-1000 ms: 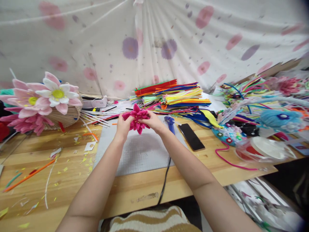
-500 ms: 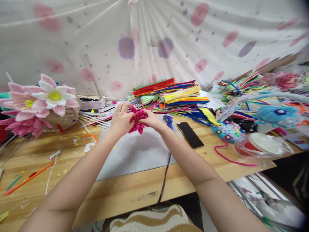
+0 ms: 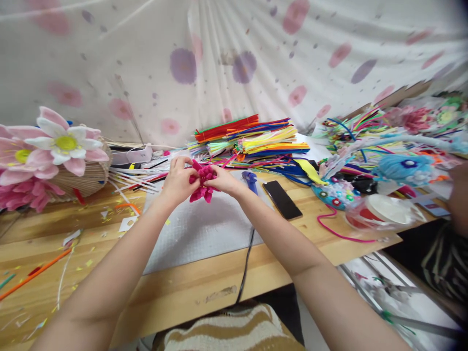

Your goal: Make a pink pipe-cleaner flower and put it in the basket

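Observation:
A magenta pipe-cleaner flower (image 3: 204,189) is held up between my two hands, above a grey cutting mat (image 3: 190,239). My left hand (image 3: 180,180) grips its petals from the left, fingers curled and thumb pressed in. From the right, my right hand (image 3: 224,180) pinches the flower near its centre; some of these fingers are hidden behind the petals. Just right of my right hand, a blue glue gun (image 3: 250,181) rests on the mat, and a black cord (image 3: 245,268) runs over the table's front edge.
Bundles of coloured pipe cleaners (image 3: 256,139) lie at the back. A black phone (image 3: 282,200) is right of the mat, beyond it a plastic tub (image 3: 383,210). Pink and white flowers (image 3: 66,141) stand at left. Scraps litter the wooden table (image 3: 40,278). Another person's arm (image 3: 459,195) shows at far right.
The view has turned slightly right, so the scene sits further left. Both hands keep hold of the flower, whose petals are tilted a little differently. A person's arm has appeared at the right edge.

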The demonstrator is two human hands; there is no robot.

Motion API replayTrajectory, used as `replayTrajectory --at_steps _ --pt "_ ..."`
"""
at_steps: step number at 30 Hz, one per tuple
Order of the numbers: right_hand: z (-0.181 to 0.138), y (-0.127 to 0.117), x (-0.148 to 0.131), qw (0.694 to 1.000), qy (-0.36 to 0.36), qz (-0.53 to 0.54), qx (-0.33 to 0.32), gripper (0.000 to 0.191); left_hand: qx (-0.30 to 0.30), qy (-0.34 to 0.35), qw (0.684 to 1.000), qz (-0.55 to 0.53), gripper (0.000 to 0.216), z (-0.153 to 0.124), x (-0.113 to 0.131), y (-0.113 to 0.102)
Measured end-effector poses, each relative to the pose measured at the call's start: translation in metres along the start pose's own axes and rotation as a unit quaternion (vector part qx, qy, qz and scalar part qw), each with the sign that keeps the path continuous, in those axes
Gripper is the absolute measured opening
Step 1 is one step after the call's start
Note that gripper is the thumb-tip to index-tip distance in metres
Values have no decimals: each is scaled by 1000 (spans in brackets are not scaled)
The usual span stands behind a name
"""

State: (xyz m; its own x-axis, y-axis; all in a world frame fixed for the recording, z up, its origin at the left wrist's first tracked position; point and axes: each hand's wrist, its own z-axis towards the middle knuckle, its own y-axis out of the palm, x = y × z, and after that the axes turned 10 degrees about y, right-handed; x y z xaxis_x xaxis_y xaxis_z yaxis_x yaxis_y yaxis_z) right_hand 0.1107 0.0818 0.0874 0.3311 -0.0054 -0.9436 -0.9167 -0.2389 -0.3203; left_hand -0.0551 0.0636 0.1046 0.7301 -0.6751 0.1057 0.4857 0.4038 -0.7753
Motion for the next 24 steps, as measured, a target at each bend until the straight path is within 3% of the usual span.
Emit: replayTrajectory --at_steps 4,9,18,24 --pt "1 2 3 1000 13 21 7 35 -14 5 1000 -22 13 -4 -2 -5" --pt "4 7 3 999 16 46 -8 35 13 -2 1000 -27 15 -9 -4 -10" --pt "3 10 3 1000 -10 -6 13 31 0 -34 999 -2 10 -10 -3 8" --pt "6 11 5 999 4 34 0 32 -19 -48 999 -12 9 -9 -4 5"
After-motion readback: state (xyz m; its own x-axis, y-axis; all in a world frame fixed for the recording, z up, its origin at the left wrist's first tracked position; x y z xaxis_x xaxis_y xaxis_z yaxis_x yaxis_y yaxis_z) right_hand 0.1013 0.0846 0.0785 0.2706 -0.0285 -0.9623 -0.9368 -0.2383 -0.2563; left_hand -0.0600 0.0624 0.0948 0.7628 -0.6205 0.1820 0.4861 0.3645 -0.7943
